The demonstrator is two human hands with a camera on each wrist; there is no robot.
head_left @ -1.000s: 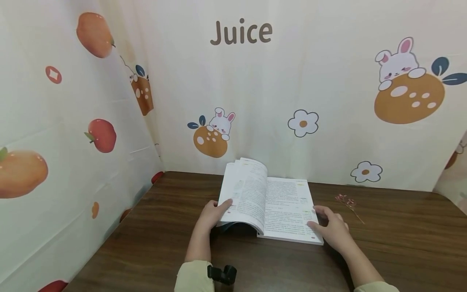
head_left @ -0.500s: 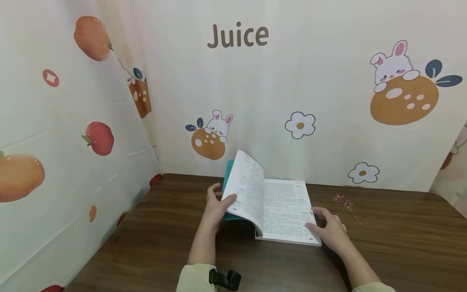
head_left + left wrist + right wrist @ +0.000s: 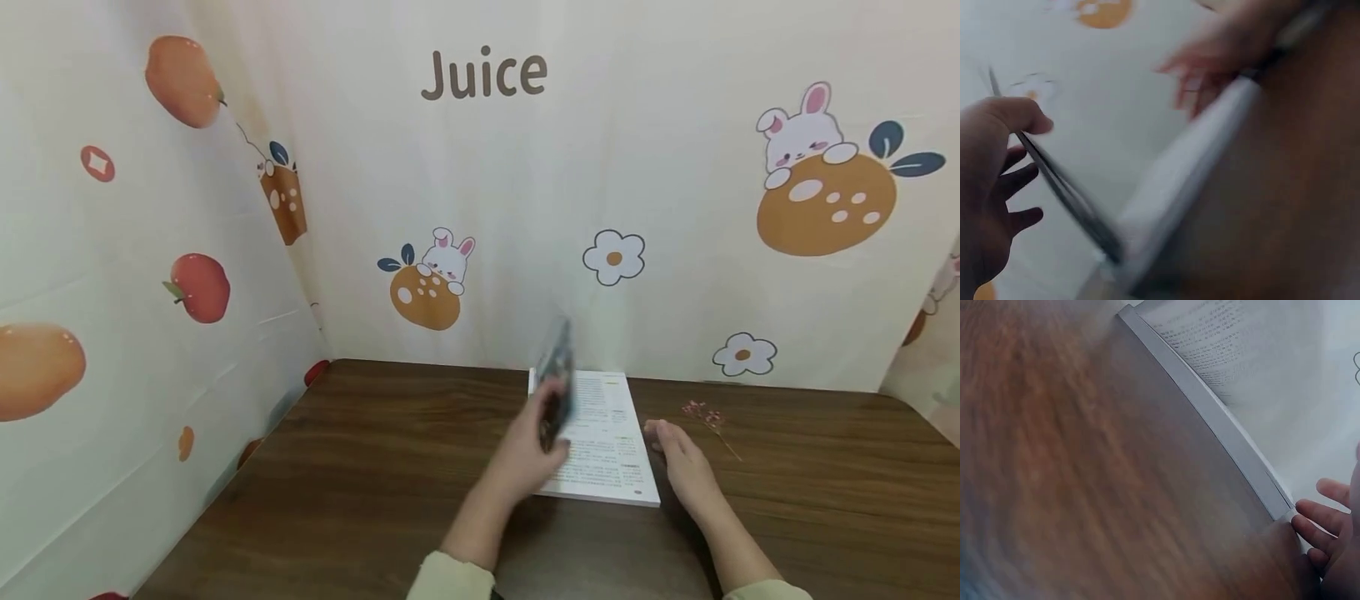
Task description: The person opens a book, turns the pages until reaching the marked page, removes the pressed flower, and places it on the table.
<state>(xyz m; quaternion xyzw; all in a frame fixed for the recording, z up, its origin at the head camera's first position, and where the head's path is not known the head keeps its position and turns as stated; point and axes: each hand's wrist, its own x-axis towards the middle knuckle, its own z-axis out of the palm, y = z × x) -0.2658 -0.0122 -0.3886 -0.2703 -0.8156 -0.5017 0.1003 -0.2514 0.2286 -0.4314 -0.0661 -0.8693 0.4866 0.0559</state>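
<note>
A thick book (image 3: 607, 450) lies on the table with a printed page facing up. My left hand (image 3: 521, 458) grips the book's left cover (image 3: 558, 362), which stands nearly upright and is blurred by motion. In the left wrist view the thumb is on one side of the cover (image 3: 1072, 194) and the fingers are on the other. My right hand (image 3: 686, 471) rests at the book's right edge, holding nothing. Its fingertips touch or nearly touch the corner of the page block (image 3: 1210, 434) in the right wrist view.
A small sprig of pink dried flowers (image 3: 705, 412) lies on the dark wooden table (image 3: 337, 467), right of the book. Behind the table hangs a pale printed curtain (image 3: 517, 183), close to the book's far edge. Another curtain section borders the left side.
My left hand has swung the cover and left-hand pages up and rightward, from lying open to nearly upright over the book. The right hand's thumb has come off the page; that hand stays beside the edge.
</note>
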